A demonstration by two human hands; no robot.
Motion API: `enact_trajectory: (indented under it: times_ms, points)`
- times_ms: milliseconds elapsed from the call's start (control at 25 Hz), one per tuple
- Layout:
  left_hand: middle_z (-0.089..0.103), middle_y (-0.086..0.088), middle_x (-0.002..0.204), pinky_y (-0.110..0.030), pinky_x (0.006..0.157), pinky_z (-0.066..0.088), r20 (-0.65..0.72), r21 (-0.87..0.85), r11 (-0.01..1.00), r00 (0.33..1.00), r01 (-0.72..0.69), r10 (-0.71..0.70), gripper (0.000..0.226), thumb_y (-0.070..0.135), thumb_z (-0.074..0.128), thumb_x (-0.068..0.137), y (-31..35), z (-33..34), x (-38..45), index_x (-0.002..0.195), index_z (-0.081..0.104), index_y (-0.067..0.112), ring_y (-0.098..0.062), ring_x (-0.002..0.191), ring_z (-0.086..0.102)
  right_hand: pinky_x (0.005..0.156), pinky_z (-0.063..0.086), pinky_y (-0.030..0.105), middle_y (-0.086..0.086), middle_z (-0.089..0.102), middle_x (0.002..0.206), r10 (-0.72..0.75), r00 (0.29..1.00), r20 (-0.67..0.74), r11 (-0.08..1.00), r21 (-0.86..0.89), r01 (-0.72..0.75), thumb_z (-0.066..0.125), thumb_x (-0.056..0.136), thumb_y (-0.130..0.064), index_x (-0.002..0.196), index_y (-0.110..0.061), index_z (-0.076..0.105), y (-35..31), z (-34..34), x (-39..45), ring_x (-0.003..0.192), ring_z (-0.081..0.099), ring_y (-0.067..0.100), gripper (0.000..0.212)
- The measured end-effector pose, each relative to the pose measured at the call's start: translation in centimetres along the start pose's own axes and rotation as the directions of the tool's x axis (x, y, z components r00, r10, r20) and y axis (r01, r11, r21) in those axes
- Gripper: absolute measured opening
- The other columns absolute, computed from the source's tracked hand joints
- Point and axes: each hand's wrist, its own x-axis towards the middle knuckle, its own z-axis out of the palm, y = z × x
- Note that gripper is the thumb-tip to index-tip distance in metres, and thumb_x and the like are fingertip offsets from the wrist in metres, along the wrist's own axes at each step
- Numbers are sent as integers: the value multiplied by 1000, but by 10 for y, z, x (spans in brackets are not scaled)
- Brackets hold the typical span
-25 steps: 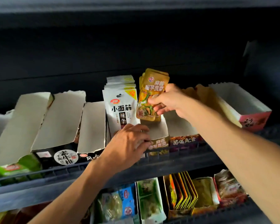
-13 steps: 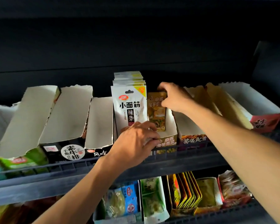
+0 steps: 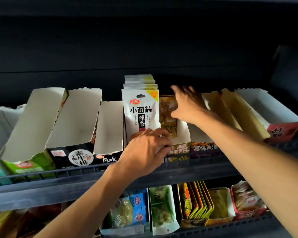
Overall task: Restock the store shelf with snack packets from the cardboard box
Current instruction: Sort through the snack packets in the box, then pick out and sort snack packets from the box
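Observation:
Golden snack packets (image 3: 169,124) stand upright in a white display box with a yellow front (image 3: 181,148) on the upper shelf. My right hand (image 3: 187,107), blurred by motion, rests against the right side and top of these packets with its fingers spread. My left hand (image 3: 144,150) grips the front left corner of that box, its fingers curled over the edge. Directly left stands a full row of white packets with black lettering (image 3: 140,110). The supply cardboard box is out of view.
Torn-open display boxes (image 3: 76,117) line the shelf to the left, and more sit on the right (image 3: 268,114). A dark rail (image 3: 58,174) runs along the shelf front. The lower shelf holds several yellow, green and blue packets (image 3: 196,200).
My right hand lowered the golden packets from above the shelf into the display box and has loosened from a grip to spread fingers. My left hand has stayed on the box front.

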Motion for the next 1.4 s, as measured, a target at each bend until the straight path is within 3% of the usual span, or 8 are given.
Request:
enact_trajectory:
  times_ms: [160, 320, 480, 640, 840, 1000, 1240, 1400]
  points:
    - [34, -8, 158, -54, 113, 37, -45, 227, 973, 998, -28, 39, 51, 21, 56, 93, 15, -4, -24, 143, 48, 22, -32, 141, 38, 97, 41, 31, 3, 40, 152, 156, 984, -88, 896, 433, -103, 61, 94, -36, 150, -25, 30, -7, -15, -86, 133, 44, 23, 65]
    - [52, -15, 142, -36, 112, 36, -405, -66, 987, 900, 146, -160, 46, 8, 59, 86, 31, 13, -132, 132, 59, 4, -28, 131, 46, 98, 46, 33, 2, 59, 120, 147, 898, -414, 818, 562, 125, 60, 88, -14, 121, -8, 59, -35, 20, -214, 114, 56, 20, 33]
    - [67, -5, 112, -35, 90, 49, -135, -310, 695, 693, 649, -708, 32, 16, 57, 84, 17, 88, -295, 115, 67, 10, -28, 104, 63, 80, 56, 34, -11, 65, 97, 100, 985, 139, 672, 720, -170, 62, 90, -10, 105, -16, 65, -88, 137, -355, 93, 66, 14, 17]
    - [60, -7, 137, -23, 106, 37, 651, -108, 632, 535, 767, -538, 46, 18, 66, 90, 15, 155, -401, 135, 59, 15, -23, 129, 55, 93, 49, 29, -5, 67, 122, 166, 557, 814, 713, 291, -638, 67, 89, -24, 121, -24, 62, -91, 243, -455, 112, 62, 16, 32]
    - [54, -2, 145, -29, 110, 40, 707, -91, 561, 451, 823, -546, 62, 31, 63, 82, 6, 201, -437, 143, 49, 23, -22, 135, 48, 95, 49, 34, 4, 58, 134, 352, 534, 769, 743, 117, -659, 65, 90, -24, 134, -24, 48, -76, 285, -453, 121, 56, 23, 47]
    - [60, -5, 132, -26, 102, 47, 727, -104, 428, 362, 898, -584, 58, 34, 67, 86, -1, 232, -434, 138, 46, 18, -23, 125, 56, 117, 29, 44, 5, 22, 162, 207, 274, 939, 557, 117, -822, 91, 65, -33, 157, -24, 4, -86, 317, -465, 148, 24, 27, 128]
    - [65, 14, 93, -18, 75, 53, 705, -323, -149, 132, 935, -697, 39, 20, 85, 75, 26, 263, -386, 104, 61, 29, -5, 92, 62, 122, 21, 43, 3, 11, 165, 173, 269, 947, 622, 106, -776, 93, 56, -42, 156, -24, -16, -70, 338, -473, 151, 13, 26, 149]
    - [60, 13, 78, -6, 56, 46, 665, -376, -174, 134, 910, -735, 31, 10, 81, 79, 32, 272, -380, 105, 65, 8, -6, 74, 60, 121, 19, 41, 4, 9, 166, 192, 363, 912, 627, 170, -760, 90, 63, -40, 156, -24, -14, -77, 334, -480, 151, 14, 26, 141]
